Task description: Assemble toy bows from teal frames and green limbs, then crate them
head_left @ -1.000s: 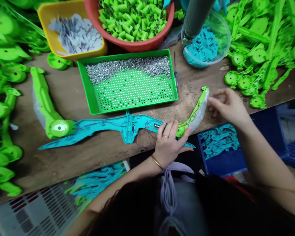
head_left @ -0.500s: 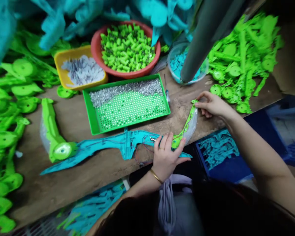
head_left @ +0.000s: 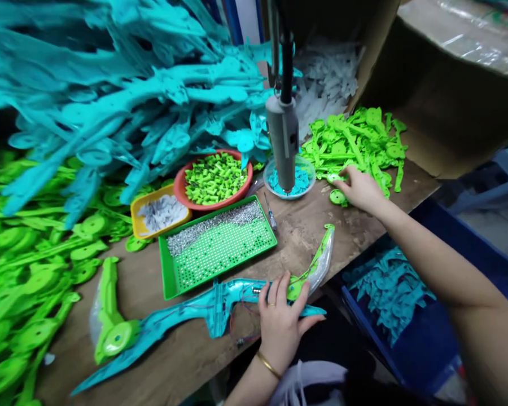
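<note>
A blue toy bow half-shell point(head_left: 182, 316) with thin wires lies along the bench's front. A green limb point(head_left: 107, 304) with clear plastic is at its left end; another green limb point(head_left: 320, 254) with clear plastic is at its right. My left hand point(head_left: 281, 316) lies across the shell's right end, fingers over the far side and thumb along the near tip, holding it. My right hand point(head_left: 359, 189) is at the near edge of the green parts pile point(head_left: 355, 144), thumb and fingers closed on a green limb piece point(head_left: 334, 177) with a round end.
A green perforated tray point(head_left: 220, 248) holds small silver screws. Behind it are a red bowl point(head_left: 178, 189) of green pieces, a yellow tray point(head_left: 138, 223) and a screwdriver point(head_left: 271, 214). A hanging electric screwdriver point(head_left: 283, 141) stands over a clear bowl point(head_left: 311, 180). Blue parts point(head_left: 152, 96) pile high behind.
My right hand has left the right limb's tip and moved to the green pile at the back right. My left hand stays on the bow shell. The view has tilted up.
</note>
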### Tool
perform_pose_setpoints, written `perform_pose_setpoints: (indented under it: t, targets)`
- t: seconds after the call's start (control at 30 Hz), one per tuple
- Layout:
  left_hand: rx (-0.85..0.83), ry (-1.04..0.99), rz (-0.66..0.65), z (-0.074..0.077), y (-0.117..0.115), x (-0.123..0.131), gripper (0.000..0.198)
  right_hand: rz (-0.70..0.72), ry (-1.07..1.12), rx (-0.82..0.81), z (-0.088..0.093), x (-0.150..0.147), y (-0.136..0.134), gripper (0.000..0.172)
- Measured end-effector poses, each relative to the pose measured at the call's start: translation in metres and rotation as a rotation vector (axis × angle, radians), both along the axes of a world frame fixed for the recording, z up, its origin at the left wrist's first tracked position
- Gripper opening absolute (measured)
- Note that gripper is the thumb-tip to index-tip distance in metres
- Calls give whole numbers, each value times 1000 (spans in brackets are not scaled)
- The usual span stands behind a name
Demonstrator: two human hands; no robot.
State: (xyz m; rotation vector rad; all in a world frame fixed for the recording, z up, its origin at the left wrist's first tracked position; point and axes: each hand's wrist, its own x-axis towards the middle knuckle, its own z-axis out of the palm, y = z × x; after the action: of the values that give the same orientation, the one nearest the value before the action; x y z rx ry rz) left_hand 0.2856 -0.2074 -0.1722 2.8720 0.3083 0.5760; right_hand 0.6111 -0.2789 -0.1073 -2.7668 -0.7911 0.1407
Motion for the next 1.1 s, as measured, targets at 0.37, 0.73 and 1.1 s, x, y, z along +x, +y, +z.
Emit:
perform_pose_setpoints:
  t: [0.37, 0.73, 1.1]
  targets:
    - [-19, -85, 27, -2, -1, 2, 57, -9, -116, 47, -15, 99, 47, 40]
    - [218, -46, -91, 1, 10, 1, 59, -233, -69, 44, -10, 157, -22, 71]
    - [330, -81, -127, -11, 17, -1, 60, -240, -154, 40, 3, 175, 11, 46]
